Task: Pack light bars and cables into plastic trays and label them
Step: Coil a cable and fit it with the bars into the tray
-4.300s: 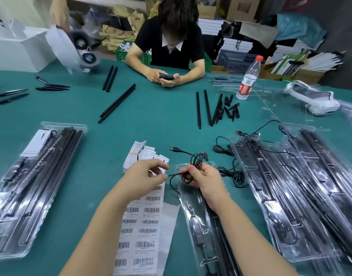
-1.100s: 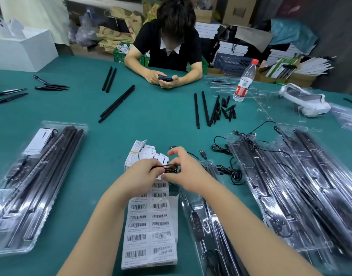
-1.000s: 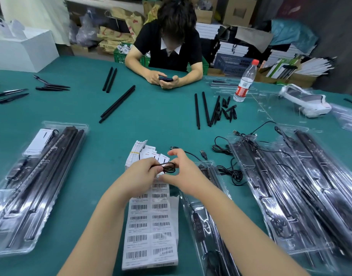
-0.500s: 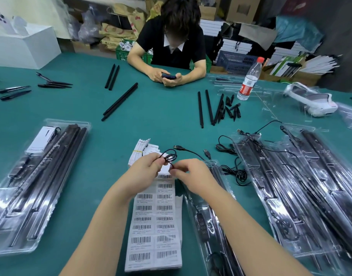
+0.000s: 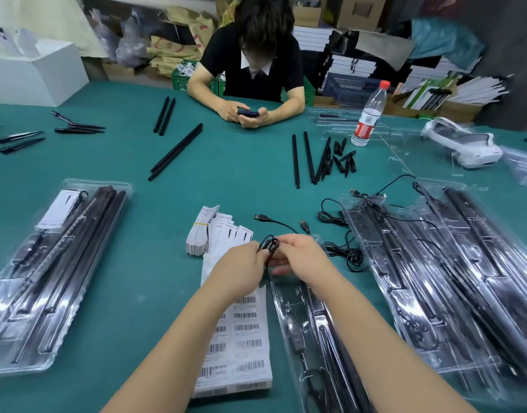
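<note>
Both hands meet at the table's centre around a small coil of black cable [image 5: 269, 244]. My left hand [image 5: 241, 269] pinches the coil from the left. My right hand [image 5: 301, 257] holds it from the right, fingers curled round the loops. The cable's USB plug [image 5: 260, 217] trails on the green table beyond the hands. A clear plastic tray [image 5: 313, 338] with light bars and an inline switch lies under my right forearm. A sheet of barcode labels [image 5: 241, 338] lies beneath my left wrist.
A packed tray [image 5: 50, 272] lies at the left, several overlapping trays [image 5: 453, 278] at the right with loose cables [image 5: 342, 248]. Folded leaflets [image 5: 214, 231], loose black bars [image 5: 176, 150] and a water bottle [image 5: 369, 114] lie farther back. A person [image 5: 253, 64] sits opposite with a phone.
The loose cable, held wide in my right hand earlier, has been wound into a tight small coil now held between both hands. The hands shifted slightly toward the far side.
</note>
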The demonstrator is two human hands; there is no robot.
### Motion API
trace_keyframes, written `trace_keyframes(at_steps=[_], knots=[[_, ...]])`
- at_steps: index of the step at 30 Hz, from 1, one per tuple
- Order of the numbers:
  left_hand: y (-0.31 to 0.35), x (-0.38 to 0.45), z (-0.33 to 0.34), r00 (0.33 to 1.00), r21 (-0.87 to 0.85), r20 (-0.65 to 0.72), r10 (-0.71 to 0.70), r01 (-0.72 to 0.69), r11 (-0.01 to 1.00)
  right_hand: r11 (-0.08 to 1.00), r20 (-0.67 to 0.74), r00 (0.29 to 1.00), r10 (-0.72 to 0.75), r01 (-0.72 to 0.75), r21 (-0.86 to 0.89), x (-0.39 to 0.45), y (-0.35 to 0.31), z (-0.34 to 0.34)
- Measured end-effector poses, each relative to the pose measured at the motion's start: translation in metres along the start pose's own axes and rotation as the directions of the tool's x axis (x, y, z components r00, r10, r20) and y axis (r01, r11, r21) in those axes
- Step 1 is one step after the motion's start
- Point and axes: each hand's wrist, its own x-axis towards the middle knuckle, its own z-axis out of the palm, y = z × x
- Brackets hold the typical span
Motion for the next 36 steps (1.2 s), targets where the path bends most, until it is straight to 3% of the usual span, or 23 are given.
trace_keyframes(at_steps=[5,8,11,14,22,30,32,34,36], knots=[[-0.001,0.006,-0.009,1.0,-0.004,0.014,-0.008,0.009,1.0,0.997,0.07,0.997,-0.009,0.004,0.073,-0.006,0.004,-0.008],[0.006,0.006,-0.01,0.999,0.067,0.029,-0.014,0.012,0.998,0.996,-0.05,0.998,-0.048,0.043,-0.08,-0.007,0.006,0.0],[0.014,0.008,-0.01,1.0,0.076,0.015,0.005,-0.006,0.997,0.955,-0.188,0.965,-0.18,0.125,-0.268,-0.01,0.004,0.006],[0.02,0.008,-0.01,0.998,0.015,0.035,0.044,-0.045,0.999,0.962,-0.242,0.955,-0.175,0.113,-0.249,-0.013,0.004,0.004],[0.016,0.011,-0.022,0.969,-0.018,0.222,0.109,-0.108,0.994,0.959,-0.244,0.956,-0.165,0.097,-0.267,-0.015,0.008,0.001],[0.026,0.006,-0.018,0.988,0.167,0.146,0.042,-0.067,0.984,0.943,-0.197,0.951,-0.237,0.176,-0.283,-0.022,0.011,-0.004],[0.028,0.005,-0.016,0.992,0.195,0.124,0.011,-0.035,0.98,0.878,-0.164,0.952,-0.26,0.162,-0.45,-0.027,0.017,-0.006],[0.028,0.005,-0.013,0.994,0.174,0.101,-0.026,0.008,0.985,0.66,-0.122,0.944,-0.308,0.119,-0.742,-0.036,0.029,-0.009],[0.024,0.004,-0.011,0.992,0.081,0.089,-0.089,0.082,0.993,0.49,-0.048,0.95,-0.309,0.116,-0.864,-0.045,0.044,-0.01]])
